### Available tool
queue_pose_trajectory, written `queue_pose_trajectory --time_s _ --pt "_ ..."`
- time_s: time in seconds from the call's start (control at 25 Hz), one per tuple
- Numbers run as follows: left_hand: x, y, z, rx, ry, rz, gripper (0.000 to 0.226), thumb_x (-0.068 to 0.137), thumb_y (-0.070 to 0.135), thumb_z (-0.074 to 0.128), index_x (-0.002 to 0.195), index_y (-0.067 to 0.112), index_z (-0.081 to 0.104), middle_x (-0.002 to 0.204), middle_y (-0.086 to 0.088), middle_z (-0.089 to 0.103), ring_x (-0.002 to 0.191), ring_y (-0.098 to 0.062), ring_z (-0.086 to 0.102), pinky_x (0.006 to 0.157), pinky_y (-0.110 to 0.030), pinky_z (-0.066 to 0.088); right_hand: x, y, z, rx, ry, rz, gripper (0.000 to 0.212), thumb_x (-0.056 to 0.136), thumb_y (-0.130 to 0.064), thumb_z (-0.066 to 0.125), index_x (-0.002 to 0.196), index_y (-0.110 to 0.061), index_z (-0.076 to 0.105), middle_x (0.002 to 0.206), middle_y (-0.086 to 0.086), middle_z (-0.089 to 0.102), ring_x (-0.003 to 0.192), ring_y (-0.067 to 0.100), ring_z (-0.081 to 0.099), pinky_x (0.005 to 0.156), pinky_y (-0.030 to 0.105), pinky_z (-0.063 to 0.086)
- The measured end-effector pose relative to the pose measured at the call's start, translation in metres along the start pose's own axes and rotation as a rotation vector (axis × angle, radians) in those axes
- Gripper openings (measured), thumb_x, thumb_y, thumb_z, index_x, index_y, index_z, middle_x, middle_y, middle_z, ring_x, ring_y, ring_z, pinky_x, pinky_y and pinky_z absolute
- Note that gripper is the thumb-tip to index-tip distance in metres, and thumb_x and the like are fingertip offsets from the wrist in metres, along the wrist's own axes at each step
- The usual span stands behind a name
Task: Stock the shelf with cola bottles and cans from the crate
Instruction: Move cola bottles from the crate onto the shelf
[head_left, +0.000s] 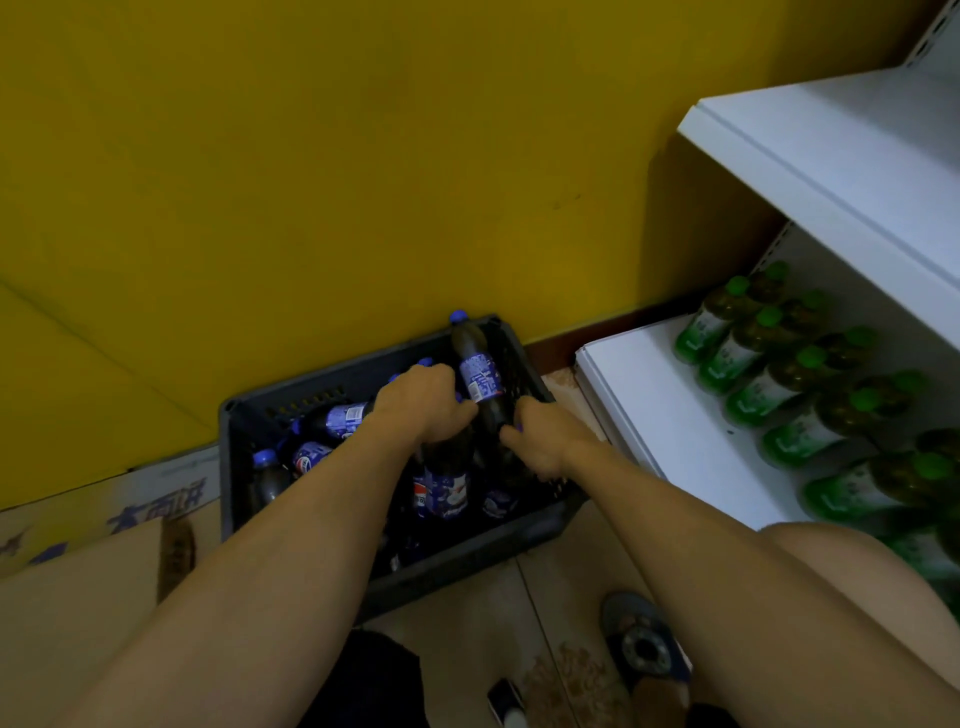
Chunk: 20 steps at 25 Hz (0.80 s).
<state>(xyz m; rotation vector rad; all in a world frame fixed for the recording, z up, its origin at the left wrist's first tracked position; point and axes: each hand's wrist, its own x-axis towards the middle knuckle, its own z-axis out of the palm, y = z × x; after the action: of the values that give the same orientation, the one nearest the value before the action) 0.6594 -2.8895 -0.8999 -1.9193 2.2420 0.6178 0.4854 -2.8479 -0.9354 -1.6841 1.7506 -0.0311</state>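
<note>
Dark plastic crate (291, 415) is sitting on the floor, holding cola bottles. Both hands are reaching in: the left hand (423, 402) is curling around an upright bottle (447, 478), while the right hand (540, 441), fingers bent, is gripping the leaning bottle (475, 364), whose cap is pointing away towards the wall.

Crate (311, 410) sits on the floor against the far wall (363, 156), cola bottles (337, 418) lying in it, one bottle (475, 364) propped at its far right corner. Shelf unit (675, 415) just right of crate, rows of bottles (779, 384) on its lower shelf. Cardboard box (78, 597) near left; both hands in the crate.
</note>
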Motion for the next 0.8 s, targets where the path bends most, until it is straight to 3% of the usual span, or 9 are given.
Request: queue_pose_trajectory --time_s 0.12,0.2,0.32,0.4,0.48,0.56,0.64,0.8 --pt "-0.015 0.0 -0.027 -0.231 0.206 -0.081 0.033 0.092 0.039 0.059 0.082 0.007 0.058 0.076 -0.011 0.059 0.069 -0.031 0.055 0.059 -0.035 0.041 -0.013 0.007 -0.023 0.144 0.234 0.076 0.028 0.093 -0.039 0.055 0.09 -0.011 0.049 0.084 0.009 0.054 0.078 0.03 0.057 0.066 0.036 0.045" --pt "-0.027 -0.001 -0.047 -0.406 0.417 -0.148 0.033 0.09 0.035 0.058 0.08 0.004 0.064 0.073 -0.013 0.063 0.069 -0.035 0.062 0.06 -0.037 0.049 -0.026 0.012 -0.042 0.288 0.336 0.133 0.027 0.091 -0.041 0.054 0.095 -0.014 0.052 0.09 0.01 0.061 0.078 0.033 0.063 0.071 0.04 0.052" --pt "-0.046 0.01 -0.06 -0.886 0.574 -0.192 0.026 0.089 0.029 0.054 0.076 0.01 0.065 0.064 -0.009 0.067 0.053 -0.029 0.067 0.066 -0.05 0.062 -0.049 0.016 -0.07 0.391 0.464 0.12 0.024 0.09 -0.043 0.054 0.093 -0.019 0.049 0.092 0.013 0.065 0.073 0.035 0.066 0.068 0.047 0.057" --pt "-0.052 0.032 -0.066 -1.266 0.578 -0.205 0.025 0.092 0.023 0.052 0.073 0.011 0.062 0.065 -0.009 0.064 0.043 -0.022 0.06 0.069 -0.055 0.062 -0.066 0.016 -0.096 0.425 0.554 0.12 0.022 0.093 -0.039 0.053 0.095 -0.018 0.048 0.091 0.013 0.067 0.066 0.031 0.067 0.062 0.045 0.056" --pt "-0.059 0.065 -0.078 -1.548 0.535 -0.225 0.022 0.096 0.019 0.051 0.078 0.009 0.059 0.068 -0.013 0.058 0.044 -0.021 0.056 0.066 -0.047 0.064 -0.086 0.013 -0.13 0.54 0.671 0.122 0.019 0.098 -0.035 0.049 0.103 -0.017 0.049 0.085 0.014 0.069 0.051 0.026 0.069 0.057 0.045 0.06" --pt "-0.073 0.099 -0.095 -1.753 0.501 -0.245 0.018 0.099 0.018 0.05 0.086 0.007 0.056 0.055 -0.009 0.047 0.045 -0.019 0.059 0.065 -0.04 0.063 -0.11 0.007 -0.167 0.714 0.775 0.145 0.018 0.1 -0.031 0.047 0.109 -0.015 0.048 0.081 0.013 0.069 0.049 0.026 0.07 0.056 0.042 0.062" --pt "-0.086 0.131 -0.115 -1.862 0.473 -0.177 0.018 0.101 0.018 0.048 0.091 0.006 0.057 0.05 -0.007 0.041 0.046 -0.018 0.062 0.068 -0.039 0.063 -0.135 0.007 -0.201 0.854 0.844 0.156 0.017 0.101 -0.028 0.044 0.109 -0.014 0.048 0.083 0.014 0.067 0.054 0.03 0.071 0.056 0.042 0.062" --pt "-0.097 0.193 -0.142 -1.858 0.36 0.025 0.024 0.103 0.021 0.045 0.108 0.004 0.061 0.053 -0.007 0.046 0.051 -0.018 0.067 0.064 -0.037 0.062 -0.173 0.033 -0.241 1.122 0.955 0.14 0.019 0.103 -0.027 0.041 0.114 -0.014 0.05 0.098 0.018 0.066 0.058 0.032 0.072 0.059 0.041 0.063"
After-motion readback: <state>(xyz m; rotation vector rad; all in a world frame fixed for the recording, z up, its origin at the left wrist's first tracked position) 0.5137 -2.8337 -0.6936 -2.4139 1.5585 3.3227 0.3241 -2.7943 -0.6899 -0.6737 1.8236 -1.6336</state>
